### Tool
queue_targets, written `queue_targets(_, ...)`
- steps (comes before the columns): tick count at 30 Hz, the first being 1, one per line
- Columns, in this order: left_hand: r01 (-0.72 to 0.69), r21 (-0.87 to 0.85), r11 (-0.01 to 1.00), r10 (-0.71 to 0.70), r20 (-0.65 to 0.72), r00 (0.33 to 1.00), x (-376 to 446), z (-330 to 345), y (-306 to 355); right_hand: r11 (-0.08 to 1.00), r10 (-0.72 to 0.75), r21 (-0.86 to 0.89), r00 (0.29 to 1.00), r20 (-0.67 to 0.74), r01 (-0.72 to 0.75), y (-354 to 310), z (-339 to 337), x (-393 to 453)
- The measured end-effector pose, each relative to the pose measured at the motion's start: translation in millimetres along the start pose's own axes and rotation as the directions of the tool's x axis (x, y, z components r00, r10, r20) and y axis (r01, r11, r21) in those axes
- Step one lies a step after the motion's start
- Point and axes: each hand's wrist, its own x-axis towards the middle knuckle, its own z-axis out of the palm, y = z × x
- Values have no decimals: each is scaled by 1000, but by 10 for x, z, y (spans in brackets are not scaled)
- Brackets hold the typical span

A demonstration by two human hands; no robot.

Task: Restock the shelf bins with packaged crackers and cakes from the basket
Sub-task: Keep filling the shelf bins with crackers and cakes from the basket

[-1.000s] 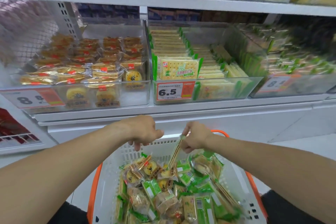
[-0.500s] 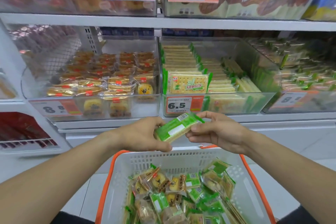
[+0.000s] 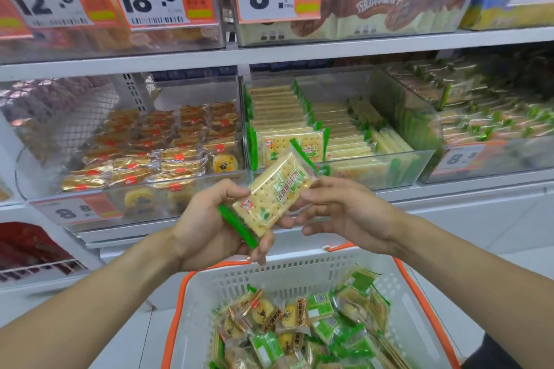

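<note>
Both hands hold one cracker packet in front of the shelf bins.

The left hand (image 3: 207, 228) grips the cracker packet (image 3: 271, 196) at its lower green-sealed end, thumb on top and fingers curled beneath; the right hand (image 3: 341, 216) pinches its upper right edge, the other fingers loosely spread. The packet is tilted, printed face up, above the white basket (image 3: 299, 271) with orange rim, which holds a jumble of green cracker packs and round cakes. Just behind the packet sits the clear cracker bin (image 3: 374, 171), filled with rows of matching packs. To its left, the cake bin (image 3: 144, 189) holds gold-wrapped cakes.
</note>
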Motion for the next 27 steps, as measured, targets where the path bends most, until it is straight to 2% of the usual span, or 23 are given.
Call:
queue_targets(4, -73, 22, 997, 75, -76, 994, -25, 2, 68, 998, -61, 22, 998, 0, 61, -55, -62, -23)
queue_targets(6, -137, 92, 986, 151, -169, 974, -28, 1, 100, 996, -76, -42, 997, -5, 76, -75, -89, -43)
queue_targets(9, -185, 254, 949, 262, -316, 912, -39, 14, 107, 940, -108, -325, 994, -5, 101, -88, -121, -65)
queue_targets(12, -200, 366, 909, 333, -349, 876, -58, 54, 91, 755, -258, -625, 966, -4, 199, -67, -128, -69)
queue_targets(14, -230, 407, 884, 380, -339, 861, -67, 92, 103, 698, -389, -657, 921, -15, 284, -64, -103, -57)
queue_targets(16, -270, 472, 839, 460, -351, 816, -61, 132, 133, 643, -515, -679, 856, -43, 353, -81, -107, -45)
queue_targets(19, -299, 582, 756, 590, -407, 697, -20, 159, 182, 405, -724, -845, 687, -63, 350, -164, -183, 14)
queue_targets(20, -295, 592, 750, 608, -443, 658, -1, 150, 191, 374, -764, -863, 640, -80, 339, -196, -224, 51)
queue_targets(22, -248, 628, 738, 623, -492, 608, 31, 102, 198, 398, -788, -866, 597, -153, 303, -266, -292, 130)
queue_targets(24, -196, 674, 712, 626, -484, 612, 49, 62, 185, 409, -756, -883, 627, -188, 228, -316, -355, 225)
queue_targets(27, -172, 701, 693, 613, -445, 653, 76, 62, 138, 391, -701, -907, 688, -185, 154, -317, -381, 356)
